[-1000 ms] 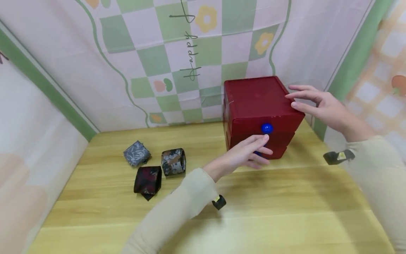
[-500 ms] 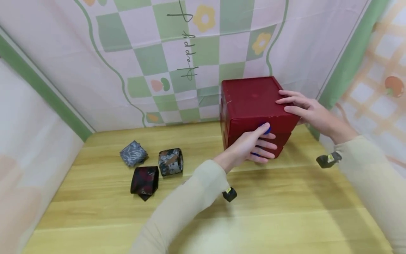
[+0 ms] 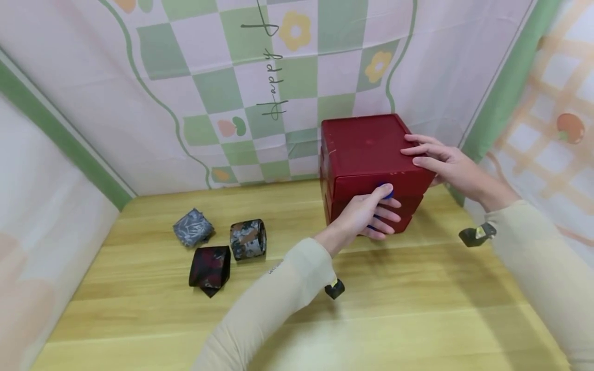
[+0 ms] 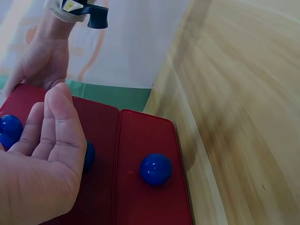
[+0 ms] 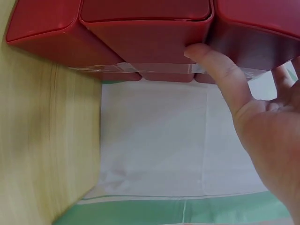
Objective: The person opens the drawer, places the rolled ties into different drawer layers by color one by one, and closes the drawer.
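A dark red box of stacked drawers stands at the back right of the table, each drawer with a blue knob. My left hand pinches the top knob, thumb over it, while the other fingers spread in front of the lower drawers. In the left wrist view the bottom knob shows free, and the middle knob is partly behind my fingers. My right hand rests its fingers on the box's upper right edge. One digit presses the side, as the right wrist view shows. All drawers appear closed.
Three rolled neckties lie at the left of the wooden table: a grey leaf-patterned tie, a black and dark red tie and a floral dark tie. Behind the box hangs a checked cloth. Clear tape crosses the box's side.
My left hand has moved up and right to the top knob, its thumb now over it. My right hand has come down from beside the box onto its right edge. The neckties stay put.
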Available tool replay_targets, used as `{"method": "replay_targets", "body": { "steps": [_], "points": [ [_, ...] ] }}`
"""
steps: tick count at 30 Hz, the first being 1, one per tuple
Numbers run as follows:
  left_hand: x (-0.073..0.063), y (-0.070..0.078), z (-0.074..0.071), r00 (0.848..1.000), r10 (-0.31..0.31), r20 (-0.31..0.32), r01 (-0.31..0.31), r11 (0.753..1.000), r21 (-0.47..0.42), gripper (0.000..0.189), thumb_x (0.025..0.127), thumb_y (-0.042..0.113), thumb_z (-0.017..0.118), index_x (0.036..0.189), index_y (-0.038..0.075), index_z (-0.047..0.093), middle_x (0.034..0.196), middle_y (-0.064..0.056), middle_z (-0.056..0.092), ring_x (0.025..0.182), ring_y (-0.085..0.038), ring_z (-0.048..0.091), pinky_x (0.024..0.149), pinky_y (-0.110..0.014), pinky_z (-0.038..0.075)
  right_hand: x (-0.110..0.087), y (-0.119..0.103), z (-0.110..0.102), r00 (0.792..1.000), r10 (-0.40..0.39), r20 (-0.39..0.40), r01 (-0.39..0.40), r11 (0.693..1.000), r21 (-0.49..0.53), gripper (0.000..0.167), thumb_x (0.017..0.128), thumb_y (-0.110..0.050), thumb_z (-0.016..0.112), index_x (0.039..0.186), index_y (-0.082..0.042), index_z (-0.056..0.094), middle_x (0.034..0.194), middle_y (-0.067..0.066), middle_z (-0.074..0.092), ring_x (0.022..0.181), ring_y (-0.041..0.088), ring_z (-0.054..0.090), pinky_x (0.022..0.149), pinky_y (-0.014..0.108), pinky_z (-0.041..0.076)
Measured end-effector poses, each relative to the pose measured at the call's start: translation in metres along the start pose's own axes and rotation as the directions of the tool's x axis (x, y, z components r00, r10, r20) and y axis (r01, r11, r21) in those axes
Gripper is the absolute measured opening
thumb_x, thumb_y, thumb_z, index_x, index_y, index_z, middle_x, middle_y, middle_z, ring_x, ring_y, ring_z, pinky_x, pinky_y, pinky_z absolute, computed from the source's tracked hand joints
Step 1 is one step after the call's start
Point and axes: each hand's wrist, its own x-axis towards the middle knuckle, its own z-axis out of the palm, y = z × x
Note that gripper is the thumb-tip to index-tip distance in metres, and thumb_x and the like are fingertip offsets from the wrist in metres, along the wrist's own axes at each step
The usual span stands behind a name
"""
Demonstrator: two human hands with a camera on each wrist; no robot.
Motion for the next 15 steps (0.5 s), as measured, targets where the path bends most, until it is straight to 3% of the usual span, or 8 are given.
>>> {"method": "replay_targets", "body": {
  "steps": [3,9,15],
  "points": [
    [0.0002,0.0005,0.0012,1.0,0.0,-0.014,0.0,1.0,0.011,0.057,0.094,0.07,0.051,0.105,0.019,0.075,0.092,-0.003,0.076,0.072,-0.023,0.071,0.073,-0.046,0.061,-0.0006,0.0004,-0.0009,1.0,-0.004,0.0,0.004,1.0,0.012,0.037,0.108,-0.015,0.051,0.143,-0.005,0.057,0.163,-0.003,0.029,0.135,0.002,0.037,0.064,0.029,0.059],
    [0.0009,0.0003,0.0041,1.0,-0.002,-0.021,0.002,1.0,0.018,0.056,0.094,0.069,0.052,0.102,0.02,0.075,0.09,-0.003,0.076,0.067,-0.021,0.07,0.061,-0.035,0.06,-0.0051,0.0025,-0.0024,1.0,-0.016,-0.001,0.016,0.998,0.054,0.037,0.108,-0.011,0.049,0.142,-0.003,0.057,0.162,-0.003,0.029,0.129,0.001,0.045,0.062,0.029,0.059],
    [0.0005,-0.0004,0.0026,0.999,0.01,-0.046,-0.009,1.0,0.023,0.054,0.094,0.07,0.052,0.099,0.022,0.076,0.089,-0.003,0.074,0.065,-0.02,0.068,0.059,-0.035,0.059,-0.0046,0.0012,0.0021,1.0,-0.018,-0.015,0.019,0.996,0.089,0.036,0.108,-0.012,0.05,0.141,-0.001,0.058,0.164,-0.003,0.029,0.12,0.003,0.055,0.064,0.03,0.06]
  ]
}}
